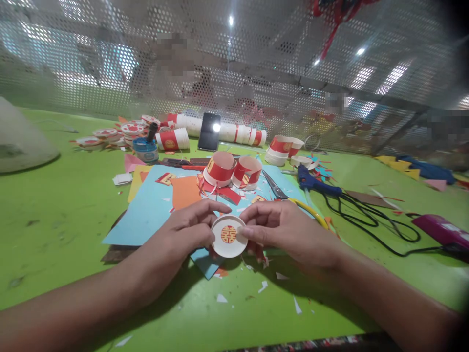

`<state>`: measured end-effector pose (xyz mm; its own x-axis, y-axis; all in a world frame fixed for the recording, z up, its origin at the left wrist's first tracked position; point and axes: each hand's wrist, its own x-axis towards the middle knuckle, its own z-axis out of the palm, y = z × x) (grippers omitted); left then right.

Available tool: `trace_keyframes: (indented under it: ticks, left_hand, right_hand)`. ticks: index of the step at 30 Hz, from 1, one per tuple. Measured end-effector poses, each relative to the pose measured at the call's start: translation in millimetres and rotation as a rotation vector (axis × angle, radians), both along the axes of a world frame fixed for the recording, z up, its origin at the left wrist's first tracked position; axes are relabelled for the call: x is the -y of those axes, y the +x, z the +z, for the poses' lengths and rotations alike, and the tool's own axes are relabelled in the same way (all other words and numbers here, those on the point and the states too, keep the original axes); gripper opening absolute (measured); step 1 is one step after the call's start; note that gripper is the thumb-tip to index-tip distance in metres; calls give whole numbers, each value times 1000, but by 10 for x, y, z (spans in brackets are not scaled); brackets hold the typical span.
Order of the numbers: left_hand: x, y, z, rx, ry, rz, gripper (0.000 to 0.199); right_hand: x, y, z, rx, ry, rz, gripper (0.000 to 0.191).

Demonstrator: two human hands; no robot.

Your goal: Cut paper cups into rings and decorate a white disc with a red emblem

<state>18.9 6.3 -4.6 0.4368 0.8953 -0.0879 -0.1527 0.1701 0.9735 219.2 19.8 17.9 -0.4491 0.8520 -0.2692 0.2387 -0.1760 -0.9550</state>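
A small round white paper cup base (227, 248) with a red and gold emblem at its centre is held between both hands, above the table's near part. My left hand (186, 227) grips its left rim, index finger stretched along the top. On the right rim, my right hand (280, 227) pinches with the thumb over the edge of the emblem side. Beyond the hands, two cut red and white cup rings (220, 169) stand on light blue paper (141, 215), beside an orange paper piece (186, 191). Open scissors (274, 186) lie just right of them.
Behind are a blue jar (145, 149), a dark phone (209, 132) and stacked cups (234, 133). A blue glue gun (317, 182) with a black cord and a magenta device (441, 231) lie right. Paper scraps dot the green table (256, 313).
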Motion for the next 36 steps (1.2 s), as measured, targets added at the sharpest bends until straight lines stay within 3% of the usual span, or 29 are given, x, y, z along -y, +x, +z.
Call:
trace_keyframes:
  ticks: [6, 14, 29, 36]
  left_hand:
    - [-14, 38, -2, -45, -50, 2, 14]
    - [-32, 64, -2, -200, 32, -33, 28]
    - [-44, 53, -15, -112, -24, -40, 20]
    - [-42, 44, -2, 35, -72, -18, 17]
  right_hand:
    - [-3, -3, -3, -35, -26, 6, 34]
    - [9, -9, -21, -23, -4, 23, 34]
    - [-5, -31, -72, -55, -20, -8, 33]
    - [-20, -5, -100, -97, -34, -12, 30]
